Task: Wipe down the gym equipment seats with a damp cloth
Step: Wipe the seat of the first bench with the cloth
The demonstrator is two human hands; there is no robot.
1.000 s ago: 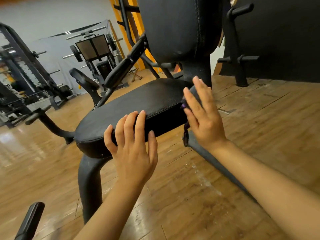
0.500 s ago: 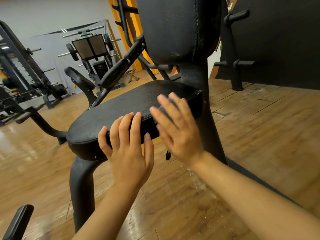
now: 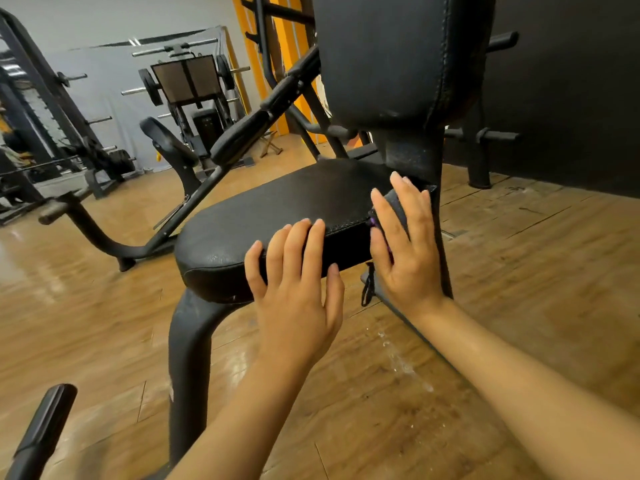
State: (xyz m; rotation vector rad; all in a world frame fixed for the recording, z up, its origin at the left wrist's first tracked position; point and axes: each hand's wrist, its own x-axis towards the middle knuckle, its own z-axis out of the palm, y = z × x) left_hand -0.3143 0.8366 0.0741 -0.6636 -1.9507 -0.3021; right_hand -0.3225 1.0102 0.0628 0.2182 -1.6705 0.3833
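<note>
Right hand [image 3: 403, 244] is back at the seat's [image 3: 287, 206] rear near-side corner, next to the post [image 3: 414, 157]. Half a second ago it was mid-edge, almost touching my left hand; a second ago it was at this same corner. So that's one full back-and-forth stroke along the near side of the seat.

Cloth [image 3: 394, 206]: dark grey, purple trim, pinned under the right palm against the seat edge. Fingers are flat and spread, pressing rather than gripping. A loose cord from it hangs below the seat, just under the hand.

Left hand [image 3: 294, 268]: open, fingers draped over the seat's near edge around mid-length, thumb out on the side face. Holding nothing, just bracing. It has barely shifted across the three frames.

What it means, my read: the near side band is being covered with repeated passes, and this stretch is probably close to done. The seat's top face shows no clear wet sheen from here, so I can't tell if it's been wiped. The backrest [image 3: 398, 53] above the seat is not being touched now.

Water spots on the floor [image 3: 519, 306] below the seat's rear corner suggest the cloth is well damp.
</note>
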